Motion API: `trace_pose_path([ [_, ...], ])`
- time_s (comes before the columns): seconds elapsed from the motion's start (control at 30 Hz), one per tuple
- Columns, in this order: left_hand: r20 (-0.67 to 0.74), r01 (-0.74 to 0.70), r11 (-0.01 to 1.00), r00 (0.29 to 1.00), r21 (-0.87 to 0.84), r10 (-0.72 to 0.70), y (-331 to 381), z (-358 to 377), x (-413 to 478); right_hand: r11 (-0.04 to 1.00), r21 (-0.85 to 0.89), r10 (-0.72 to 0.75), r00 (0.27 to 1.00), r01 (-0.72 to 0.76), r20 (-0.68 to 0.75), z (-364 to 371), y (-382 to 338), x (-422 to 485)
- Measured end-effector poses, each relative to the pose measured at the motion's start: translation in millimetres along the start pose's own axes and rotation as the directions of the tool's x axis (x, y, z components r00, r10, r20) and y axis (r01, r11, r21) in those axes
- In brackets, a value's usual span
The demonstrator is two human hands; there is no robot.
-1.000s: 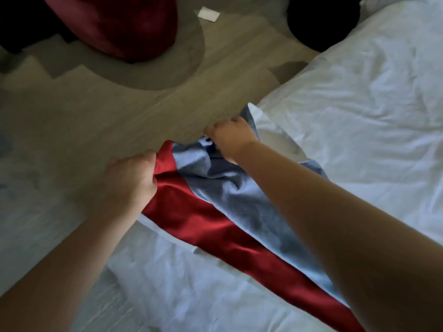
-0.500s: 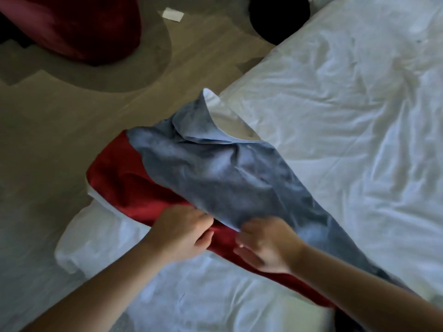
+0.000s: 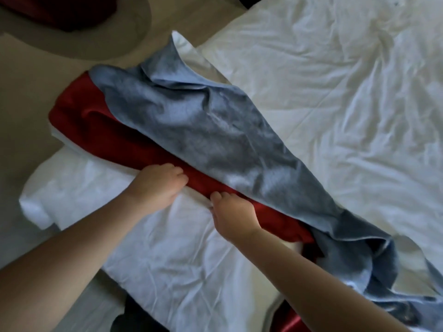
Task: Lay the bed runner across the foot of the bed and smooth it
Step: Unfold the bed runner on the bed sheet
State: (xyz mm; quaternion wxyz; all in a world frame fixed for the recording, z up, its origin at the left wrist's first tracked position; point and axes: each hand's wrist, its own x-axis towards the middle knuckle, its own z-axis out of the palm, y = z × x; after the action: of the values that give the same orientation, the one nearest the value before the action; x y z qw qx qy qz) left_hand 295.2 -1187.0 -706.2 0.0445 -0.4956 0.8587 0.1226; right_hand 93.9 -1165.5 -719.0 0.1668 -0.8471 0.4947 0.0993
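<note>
Bed runner (image 3: 191,130): red with a grey-blue face, rumpled, lying slantwise over the white-sheeted bed (image 3: 335,92), one end at the bed's corner beside the floor (image 3: 28,92). Left hand (image 3: 158,185): fingers curled onto the red near edge, gripping it. Right hand (image 3: 233,214), just beside it: fingers tucked at the same edge, seemingly pinching it, the hold partly hidden.

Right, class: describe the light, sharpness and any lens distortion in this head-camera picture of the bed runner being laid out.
Head view: dim overall, brightest on the white sheet at upper right. Head view: soft focus, so the bed runner, left hand and right hand lack crisp edges. Head view: wide-angle stretch swells the forearms at the bottom corners.
</note>
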Motion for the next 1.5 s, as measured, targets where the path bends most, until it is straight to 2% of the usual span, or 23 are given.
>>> trace_pose_path([
  [0.1, -0.014, 0.099, 0.991, 0.995, -0.087, -0.100, -3, 9, -7, 0.974, 0.148, 0.173, 0.985, -0.169, -0.009, 2, -1, -3],
  [0.17, 0.001, 0.083, 0.993, 0.997, -0.080, -0.083, -7, 12, -11, 0.935, 0.228, 0.273, 0.962, -0.272, 0.025, 2, -4, -2],
  [0.27, -0.004, 0.019, 0.995, 1.000, -0.099, -0.020, -15, 9, -23, 0.896, 0.297, 0.335, 0.942, -0.330, 0.036, 4, -20, -5],
  [0.43, 0.058, 0.072, 0.993, 0.996, -0.089, -0.067, -55, 5, -54, 0.849, 0.386, 0.398, 0.917, -0.360, -0.020, 16, -79, 5],
  [0.57, -0.013, 0.092, 0.994, 0.996, -0.059, -0.093, -106, 2, -85, 0.811, 0.473, 0.413, 0.909, -0.343, -0.050, 21, -139, 32],
  [0.7, 0.075, 0.141, 0.989, 0.987, 0.042, -0.144, -151, 1, -112, 0.808, 0.521, 0.371, 0.924, -0.274, -0.090, 23, -188, 50],
  [0.77, 0.112, 0.090, 0.993, 0.989, 0.080, -0.099, -153, 2, -121, 0.832, 0.494, 0.354, 0.927, -0.253, -0.122, 27, -196, 45],
  [0.9, 0.059, -0.054, 0.998, 0.997, 0.042, 0.051, -119, 0, -116, 0.905, 0.356, 0.318, 0.927, -0.234, -0.198, 33, -172, 12],
  [1.03, 0.078, -0.230, 0.972, 0.971, 0.050, 0.226, -53, 8, -91, 0.918, 0.211, 0.375, 0.908, -0.336, -0.185, 35, -120, -39],
  [1.17, 0.099, -0.287, 0.957, 0.954, 0.047, 0.282, 10, 11, -75, 0.905, 0.074, 0.424, 0.878, -0.419, -0.222, 34, -71, -84],
  [1.3, 0.112, -0.365, 0.930, 0.927, 0.039, 0.359, 30, 16, -73, 0.901, 0.110, 0.434, 0.885, -0.420, -0.171, 38, -58, -106],
  [1.43, 0.238, -0.517, 0.856, 0.834, 0.025, 0.497, 31, 22, -84, 0.925, 0.102, 0.375, 0.923, -0.366, -0.085, 44, -74, -131],
  [1.5, 0.259, -0.552, 0.834, 0.806, 0.003, 0.532, 28, 22, -84, 0.942, 0.134, 0.319, 0.945, -0.307, -0.078, 44, -79, -137],
])
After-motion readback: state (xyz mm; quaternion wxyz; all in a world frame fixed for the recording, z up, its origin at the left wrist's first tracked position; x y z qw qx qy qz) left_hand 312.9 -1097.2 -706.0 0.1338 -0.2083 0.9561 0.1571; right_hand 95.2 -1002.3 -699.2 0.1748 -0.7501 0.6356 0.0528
